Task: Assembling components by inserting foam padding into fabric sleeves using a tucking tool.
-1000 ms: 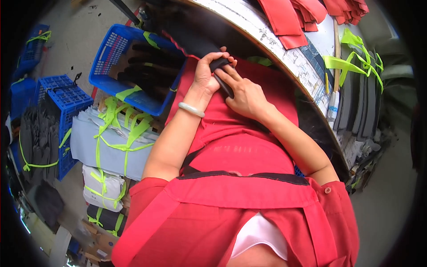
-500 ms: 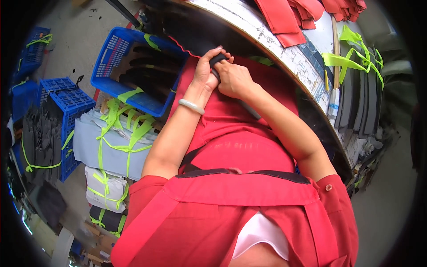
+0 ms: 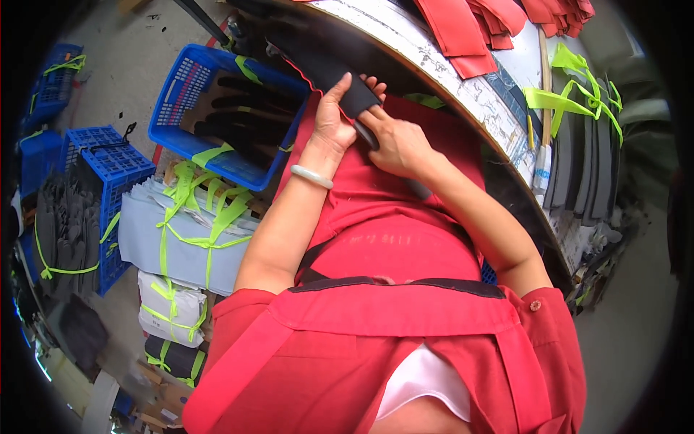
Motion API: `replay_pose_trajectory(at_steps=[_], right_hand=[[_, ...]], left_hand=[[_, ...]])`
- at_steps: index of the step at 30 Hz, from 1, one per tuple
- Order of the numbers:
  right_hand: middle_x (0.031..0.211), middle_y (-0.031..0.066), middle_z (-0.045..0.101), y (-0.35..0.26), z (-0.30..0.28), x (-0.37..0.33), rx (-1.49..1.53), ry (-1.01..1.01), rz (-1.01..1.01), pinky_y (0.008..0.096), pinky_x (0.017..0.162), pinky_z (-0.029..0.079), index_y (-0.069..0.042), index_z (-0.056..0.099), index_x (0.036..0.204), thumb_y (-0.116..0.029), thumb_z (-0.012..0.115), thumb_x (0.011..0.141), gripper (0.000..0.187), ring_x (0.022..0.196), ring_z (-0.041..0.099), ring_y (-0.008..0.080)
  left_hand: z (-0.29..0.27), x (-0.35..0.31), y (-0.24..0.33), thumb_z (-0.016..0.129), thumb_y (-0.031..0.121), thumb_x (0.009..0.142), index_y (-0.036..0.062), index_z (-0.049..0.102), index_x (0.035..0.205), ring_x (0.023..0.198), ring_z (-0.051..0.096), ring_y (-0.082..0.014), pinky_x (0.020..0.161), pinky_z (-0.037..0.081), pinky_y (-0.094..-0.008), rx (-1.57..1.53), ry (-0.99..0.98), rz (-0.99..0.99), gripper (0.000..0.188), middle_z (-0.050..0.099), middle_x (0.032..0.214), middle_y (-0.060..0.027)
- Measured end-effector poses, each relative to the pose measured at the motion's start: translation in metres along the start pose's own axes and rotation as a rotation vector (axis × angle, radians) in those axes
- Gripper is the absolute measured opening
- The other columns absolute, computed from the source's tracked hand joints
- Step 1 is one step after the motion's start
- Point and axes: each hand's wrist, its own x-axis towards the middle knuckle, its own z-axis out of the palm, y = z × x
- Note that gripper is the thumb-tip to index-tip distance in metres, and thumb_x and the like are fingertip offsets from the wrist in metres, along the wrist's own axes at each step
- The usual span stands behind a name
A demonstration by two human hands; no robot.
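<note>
A long black fabric piece [image 3: 329,66] with a red edge stretches from the dark space beneath the table to my hands. My left hand [image 3: 335,124], with a pale bangle at the wrist, is closed around its near end, the thumb on one side and fingertips showing on the other. My right hand [image 3: 400,147] is closed against the same end, its fingers at the edge of the cloth; whether they reach inside a fold I cannot tell. A dark grey strip-like thing [image 3: 418,188] shows below my right hand, over the red apron [image 3: 441,141]; its kind is unclear.
At left stands a blue crate [image 3: 210,153] with dark pieces inside. Below it lie light grey sheets [image 3: 141,231] tied with yellow-green strips. Another blue crate [image 3: 119,163] stands farther left. The table [image 3: 405,54] on the right bears red fabric strips [image 3: 452,32] and tied grey bundles [image 3: 589,155].
The end of the black fabric has come up flat and wider between my hands. My right hand has shifted slightly right and down, while my left fingers have opened a little around the cloth.
</note>
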Motion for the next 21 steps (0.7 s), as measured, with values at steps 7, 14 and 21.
replay_pose_trajectory(at_steps=[7, 14, 21], right_hand=[[0.117, 0.0133, 0.063, -0.006, -0.005, 0.043, -0.104, -0.207, 0.08, 0.0464, 0.076, 0.055, -0.007, 0.057, 0.115, -0.013, 0.058, 0.074, 0.042, 0.09, 0.067, 0.0363], [0.131, 0.0125, 0.052, -0.001, 0.0, 0.009, 0.033, 0.026, 0.032, 0.0493, 0.077, 0.053, -0.011, 0.048, 0.13, -0.012, 0.06, 0.07, 0.061, 0.094, 0.064, 0.0399], [0.127, 0.0131, 0.055, -0.002, -0.006, -0.005, -0.001, -0.012, 0.04, 0.0479, 0.077, 0.054, -0.012, 0.051, 0.126, -0.01, 0.057, 0.074, 0.053, 0.09, 0.065, 0.0385]], left_hand=[[-0.019, 0.021, 0.003, 0.065, 0.009, 0.084, 0.0018, 0.061, 0.087, 0.079, 0.064, -0.0225, 0.086, 0.054, -0.0412, 0.039, -0.062, 0.008, 0.009, 0.063, 0.079, -0.0109], [-0.019, 0.019, -0.004, 0.06, 0.01, 0.087, 0.0017, 0.058, 0.098, 0.082, 0.062, -0.0254, 0.09, 0.052, -0.044, -0.01, -0.164, -0.01, 0.014, 0.063, 0.085, -0.0106], [-0.013, 0.01, 0.003, 0.065, 0.035, 0.091, 0.0016, 0.058, 0.101, 0.094, 0.064, -0.0303, 0.09, 0.052, -0.0457, 0.034, -0.095, 0.016, 0.035, 0.064, 0.09, -0.013]])
